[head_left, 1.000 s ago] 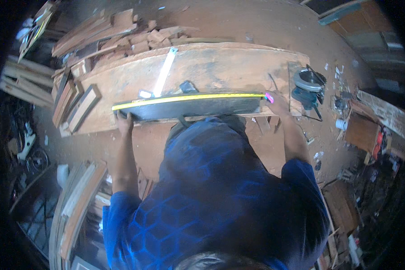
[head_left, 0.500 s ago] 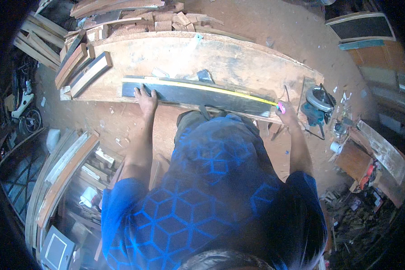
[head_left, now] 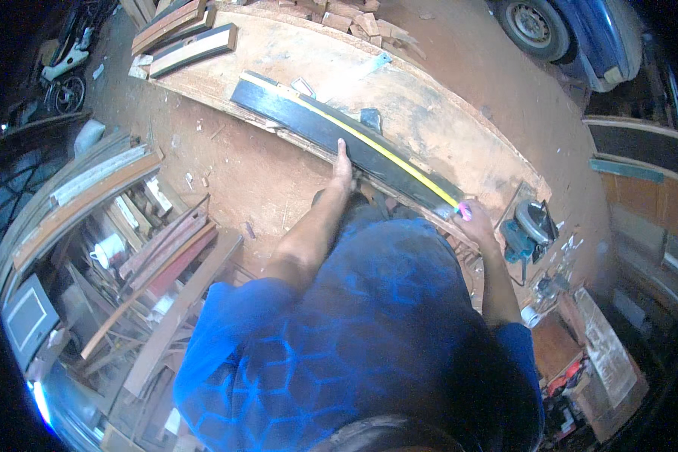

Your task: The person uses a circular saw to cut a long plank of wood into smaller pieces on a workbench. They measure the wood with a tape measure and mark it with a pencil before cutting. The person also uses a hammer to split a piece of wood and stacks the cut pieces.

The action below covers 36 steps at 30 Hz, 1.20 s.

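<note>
A long dark-faced board [head_left: 275, 108] with a pale strip along its far edge lies slantwise near the front of a wooden bench top [head_left: 459, 128]. The yellow blade of a tape measure [head_left: 377, 146] runs along that board. At the board's right end, my right hand [head_left: 477, 224] is closed around the pink case of the tape measure [head_left: 465, 213]. My left hand [head_left: 343, 175] is at the board's near edge, around its middle, with one digit stretched onto the dark face; its other fingers are mostly hidden. Beyond the tape sits a small dark piece [head_left: 371, 118].
A circular saw [head_left: 531, 230] rests at the bench's right end. Dark-topped wood lengths [head_left: 196, 51] occupy its left end, with offcuts [head_left: 361, 21] behind. Stacked timber [head_left: 166, 271] fills the left side. A blue car [head_left: 614, 38] stands at the far right.
My left hand has slid from the board's left end to its middle. My right hand still grips the tape case. The view has turned, so the bench slants and a car shows.
</note>
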Each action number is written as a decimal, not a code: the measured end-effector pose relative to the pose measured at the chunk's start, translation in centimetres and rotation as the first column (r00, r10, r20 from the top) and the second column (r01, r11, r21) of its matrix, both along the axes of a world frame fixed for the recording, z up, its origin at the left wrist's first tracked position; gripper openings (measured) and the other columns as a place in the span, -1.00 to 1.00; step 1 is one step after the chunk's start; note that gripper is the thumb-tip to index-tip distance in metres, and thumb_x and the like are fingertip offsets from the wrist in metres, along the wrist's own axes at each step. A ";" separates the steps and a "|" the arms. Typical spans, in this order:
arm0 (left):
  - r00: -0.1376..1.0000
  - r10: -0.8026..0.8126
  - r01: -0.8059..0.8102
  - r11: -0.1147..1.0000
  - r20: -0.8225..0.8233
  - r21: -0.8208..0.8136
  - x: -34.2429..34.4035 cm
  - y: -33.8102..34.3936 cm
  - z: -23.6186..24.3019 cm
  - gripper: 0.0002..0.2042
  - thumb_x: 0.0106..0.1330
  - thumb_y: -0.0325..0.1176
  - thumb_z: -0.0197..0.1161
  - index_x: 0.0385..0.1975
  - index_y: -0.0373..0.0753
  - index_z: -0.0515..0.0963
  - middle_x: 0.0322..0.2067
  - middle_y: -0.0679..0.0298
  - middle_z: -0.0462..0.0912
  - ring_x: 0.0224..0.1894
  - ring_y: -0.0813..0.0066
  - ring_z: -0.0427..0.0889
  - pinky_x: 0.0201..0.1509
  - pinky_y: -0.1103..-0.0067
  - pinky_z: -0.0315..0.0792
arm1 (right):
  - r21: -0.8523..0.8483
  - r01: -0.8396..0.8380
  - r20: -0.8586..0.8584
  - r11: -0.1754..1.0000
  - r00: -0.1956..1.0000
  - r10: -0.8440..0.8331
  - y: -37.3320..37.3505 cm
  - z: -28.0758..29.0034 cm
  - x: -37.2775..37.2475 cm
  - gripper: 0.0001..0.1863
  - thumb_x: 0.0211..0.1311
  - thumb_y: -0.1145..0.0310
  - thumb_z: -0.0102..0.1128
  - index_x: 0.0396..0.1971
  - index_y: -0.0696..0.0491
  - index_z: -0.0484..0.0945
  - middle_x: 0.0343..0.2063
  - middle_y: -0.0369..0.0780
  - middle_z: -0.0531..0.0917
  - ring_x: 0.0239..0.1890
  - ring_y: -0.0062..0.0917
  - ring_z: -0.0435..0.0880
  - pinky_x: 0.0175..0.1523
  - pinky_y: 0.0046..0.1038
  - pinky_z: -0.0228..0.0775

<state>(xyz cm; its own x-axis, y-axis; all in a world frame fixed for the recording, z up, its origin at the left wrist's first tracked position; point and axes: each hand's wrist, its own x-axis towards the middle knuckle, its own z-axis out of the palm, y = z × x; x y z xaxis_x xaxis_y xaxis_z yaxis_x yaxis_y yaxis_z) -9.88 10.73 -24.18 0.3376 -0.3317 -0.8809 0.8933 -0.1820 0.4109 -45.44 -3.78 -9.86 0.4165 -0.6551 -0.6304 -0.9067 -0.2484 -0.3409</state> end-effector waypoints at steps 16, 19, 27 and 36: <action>0.764 0.519 -0.613 0.402 -0.383 -0.680 -2.2 -0.6 4.9 -0.32 0.25 0.52 0.07 -0.22 -0.08 0.56 -0.46 0.24 0.64 -0.44 0.26 0.67 -0.29 0.24 0.65 | 0.202 0.070 0.491 0.977 0.856 -0.163 -10.4 11.0 5.6 -0.48 0.22 0.34 0.25 0.19 0.20 0.54 -0.16 -0.27 0.65 -0.17 -0.60 0.59 0.00 -0.52 0.44; 0.531 0.440 -0.846 0.232 -0.724 -0.479 -2.6 0.4 3.6 -0.61 0.34 0.07 0.31 -0.20 -0.17 0.56 -0.44 0.19 0.64 -0.38 0.28 0.68 -0.23 0.27 0.65 | 0.103 -0.037 0.481 0.994 0.877 -0.018 -12.1 10.4 5.8 -0.47 0.23 0.33 0.23 0.18 0.25 0.55 -0.24 -0.29 0.63 -0.25 -0.63 0.56 -0.09 -0.55 0.42; 0.830 0.377 -0.555 0.491 -0.411 -0.671 -6.2 1.7 0.6 -0.14 0.20 0.59 0.00 0.04 -0.18 0.57 -0.12 0.12 0.67 -0.08 0.15 0.67 0.09 0.15 0.56 | 0.137 -0.270 0.305 0.953 0.927 0.219 -14.9 7.9 6.8 -0.49 0.22 0.32 0.26 0.15 0.23 0.60 -0.38 -0.33 0.62 -0.34 -0.67 0.53 -0.18 -0.57 0.41; 0.862 0.441 -0.506 0.705 -0.252 -0.497 -10.5 0.7 3.5 0.12 0.01 0.80 -0.29 0.19 -0.13 0.53 0.01 0.11 0.64 0.07 0.17 0.59 0.23 0.07 0.46 | -0.016 -0.727 0.253 0.687 0.662 0.706 -20.5 8.7 14.0 -0.50 0.13 0.37 0.34 0.12 0.13 0.65 -0.08 -0.13 0.74 -0.01 -0.45 0.68 0.17 -0.41 0.48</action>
